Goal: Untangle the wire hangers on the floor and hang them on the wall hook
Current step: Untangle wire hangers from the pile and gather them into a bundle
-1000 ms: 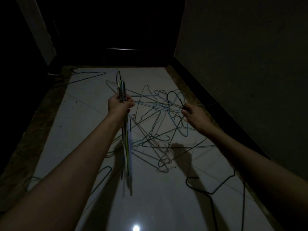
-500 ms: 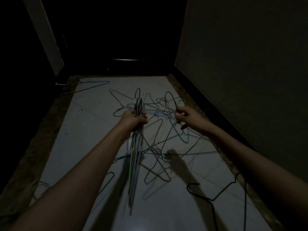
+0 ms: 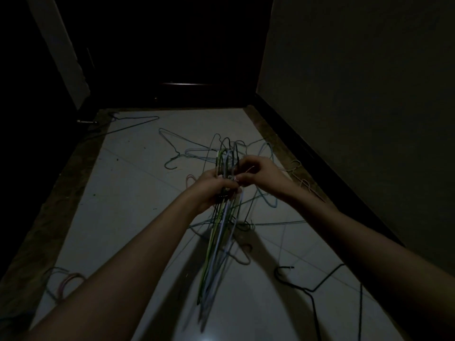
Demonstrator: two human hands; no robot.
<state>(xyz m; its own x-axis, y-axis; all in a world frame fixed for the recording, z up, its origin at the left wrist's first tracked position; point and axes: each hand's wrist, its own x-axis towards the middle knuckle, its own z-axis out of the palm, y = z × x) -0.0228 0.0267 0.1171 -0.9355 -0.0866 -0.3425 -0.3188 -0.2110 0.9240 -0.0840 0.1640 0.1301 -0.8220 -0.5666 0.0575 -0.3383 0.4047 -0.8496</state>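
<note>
While your left hand (image 3: 211,188) is gripping one bundle of hangers (image 3: 219,232) above the floor (image 3: 128,205), your right hand (image 3: 258,174) is pinching its hooks; loose hangers there are too tangled to count.

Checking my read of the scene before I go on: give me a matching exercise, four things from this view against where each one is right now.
Things:
1. bundle of hangers
2. black hanger
3. right hand
4. pink hanger

Places:
A. on the floor at lower left, beside the left forearm
B. on the floor at lower right, under the right forearm
C. gripped in the left hand, hooks up
D. at the hooks of the bundle, fingers pinched there

Pairs: 1-C, 2-B, 3-D, 4-A
</note>
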